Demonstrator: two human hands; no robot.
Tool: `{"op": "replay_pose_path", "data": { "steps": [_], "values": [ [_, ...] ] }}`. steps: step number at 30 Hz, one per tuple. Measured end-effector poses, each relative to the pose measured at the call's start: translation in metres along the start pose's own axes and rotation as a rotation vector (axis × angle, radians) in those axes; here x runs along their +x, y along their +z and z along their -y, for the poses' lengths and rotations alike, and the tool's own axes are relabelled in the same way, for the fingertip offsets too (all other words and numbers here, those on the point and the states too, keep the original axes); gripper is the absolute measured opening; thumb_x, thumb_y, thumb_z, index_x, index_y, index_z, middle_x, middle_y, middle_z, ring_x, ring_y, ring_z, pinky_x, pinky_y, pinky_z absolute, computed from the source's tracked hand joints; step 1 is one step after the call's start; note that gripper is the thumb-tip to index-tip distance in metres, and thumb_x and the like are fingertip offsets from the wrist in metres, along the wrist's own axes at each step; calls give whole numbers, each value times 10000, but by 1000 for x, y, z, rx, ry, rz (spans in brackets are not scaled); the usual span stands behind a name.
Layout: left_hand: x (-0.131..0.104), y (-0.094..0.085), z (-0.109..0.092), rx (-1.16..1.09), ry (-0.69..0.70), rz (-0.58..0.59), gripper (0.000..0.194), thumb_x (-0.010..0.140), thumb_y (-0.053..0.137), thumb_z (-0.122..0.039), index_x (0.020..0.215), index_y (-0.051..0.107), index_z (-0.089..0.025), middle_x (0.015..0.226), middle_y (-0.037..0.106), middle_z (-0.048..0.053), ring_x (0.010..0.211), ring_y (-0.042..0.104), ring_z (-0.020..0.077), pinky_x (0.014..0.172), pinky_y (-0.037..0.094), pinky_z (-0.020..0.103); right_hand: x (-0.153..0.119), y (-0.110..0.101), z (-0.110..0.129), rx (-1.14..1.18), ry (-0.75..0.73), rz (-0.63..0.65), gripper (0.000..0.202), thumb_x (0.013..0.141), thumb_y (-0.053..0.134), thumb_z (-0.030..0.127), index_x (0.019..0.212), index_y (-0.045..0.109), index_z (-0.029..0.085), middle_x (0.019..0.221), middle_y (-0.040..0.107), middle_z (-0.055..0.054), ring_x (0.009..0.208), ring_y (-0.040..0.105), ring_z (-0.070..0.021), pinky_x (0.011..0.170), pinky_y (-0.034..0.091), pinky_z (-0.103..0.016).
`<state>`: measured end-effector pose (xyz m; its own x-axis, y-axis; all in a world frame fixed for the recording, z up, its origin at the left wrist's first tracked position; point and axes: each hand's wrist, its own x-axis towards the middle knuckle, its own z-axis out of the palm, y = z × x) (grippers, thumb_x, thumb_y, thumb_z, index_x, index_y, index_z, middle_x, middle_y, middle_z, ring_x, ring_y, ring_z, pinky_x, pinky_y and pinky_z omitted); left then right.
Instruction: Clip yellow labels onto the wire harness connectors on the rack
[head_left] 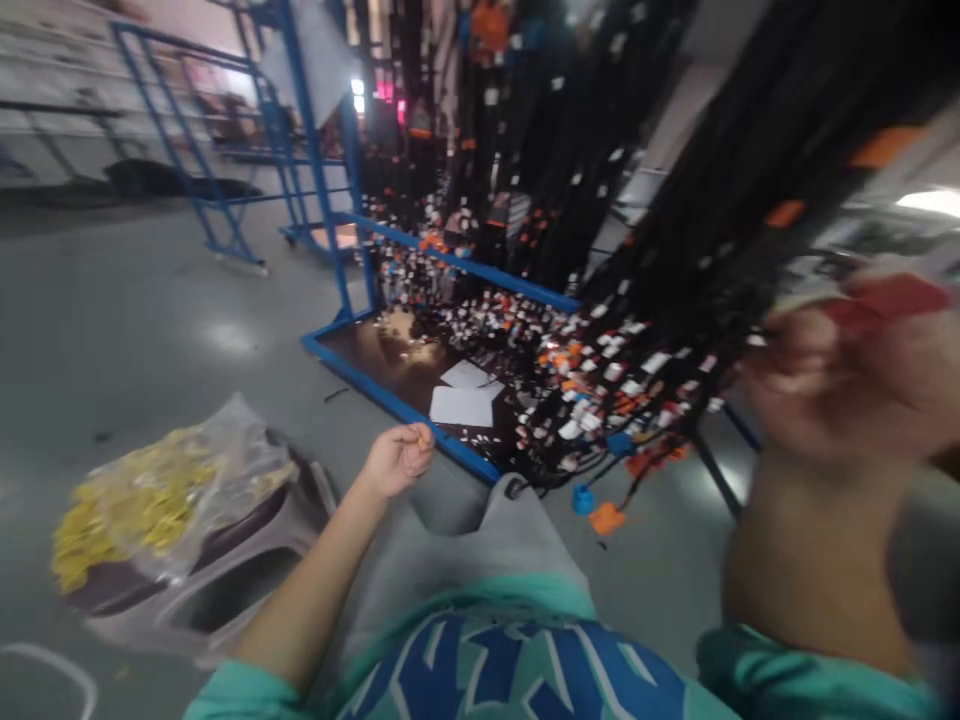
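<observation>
My left hand [401, 460] is closed in a pinch in front of the blue frame's lower bar; a tiny yellow piece [421, 440] shows at its fingertips. On the right, my right hand [832, 370] is raised beside a thick hanging bundle of black cables [675, 230], its fingers curled in. Something red [892, 300] lies across that hand, too blurred to tell whether it is held or wrapped round a finger. White, orange and blue connectors [592, 390] crowd the lower cable ends.
A blue metal rack [390, 400] carries the cables, with white papers [461, 405] on its base. To the left, a clear bag of small yellow pieces [157, 500] rests on a stool-like seat [217, 600]. Another blue frame [172, 140] stands farther back on the grey floor [187, 310].
</observation>
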<state>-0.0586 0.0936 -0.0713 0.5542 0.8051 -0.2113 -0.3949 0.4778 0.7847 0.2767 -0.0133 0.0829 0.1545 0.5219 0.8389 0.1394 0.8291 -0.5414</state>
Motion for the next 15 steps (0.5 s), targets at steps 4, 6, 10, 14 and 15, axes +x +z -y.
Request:
{"op": "replay_pose_path", "data": {
  "steps": [4, 6, 10, 14, 15],
  "values": [
    [18, 66, 8, 71, -64, 125, 340, 787, 585, -307, 544, 410, -148, 479, 382, -52, 313, 314, 33, 264, 218, 129, -2, -11, 31, 288, 159, -89, 241, 650, 759, 333, 857, 665, 253, 576, 532, 36, 471, 439, -32, 380, 237, -198],
    [24, 99, 13, 158, -37, 150, 297, 757, 656, -332, 611, 489, -133, 457, 346, -79, 305, 280, 21, 267, 192, 119, -3, -11, 40, 273, 171, -76, 294, 670, 715, 399, 878, 593, 231, 574, 505, 65, 453, 406, -14, 386, 223, -181],
    [28, 159, 20, 328, 67, 214, 312, 665, 743, -347, 793, 621, -90, 412, 311, -105, 299, 260, 15, 292, 144, 129, -11, -14, 43, 219, 187, -27, 390, 715, 627, 503, 939, 468, 227, 592, 489, 80, 456, 428, -30, 376, 276, -149],
    [18, 206, 21, 414, 146, 308, 333, 677, 729, -383, 817, 654, -90, 404, 290, -107, 315, 250, 10, 329, 132, 143, -23, -19, 35, 188, 143, 66, 407, 703, 674, 493, 944, 497, 216, 670, 558, 37, 494, 514, -66, 410, 428, -174],
    [14, 215, 19, 410, 155, 322, 315, 685, 724, -374, 814, 656, -95, 413, 291, -105, 322, 252, 9, 336, 136, 142, -26, -20, 33, 143, 143, 88, 396, 716, 673, 478, 953, 505, 210, 701, 576, 25, 511, 532, -70, 441, 459, -185]
  ]
}}
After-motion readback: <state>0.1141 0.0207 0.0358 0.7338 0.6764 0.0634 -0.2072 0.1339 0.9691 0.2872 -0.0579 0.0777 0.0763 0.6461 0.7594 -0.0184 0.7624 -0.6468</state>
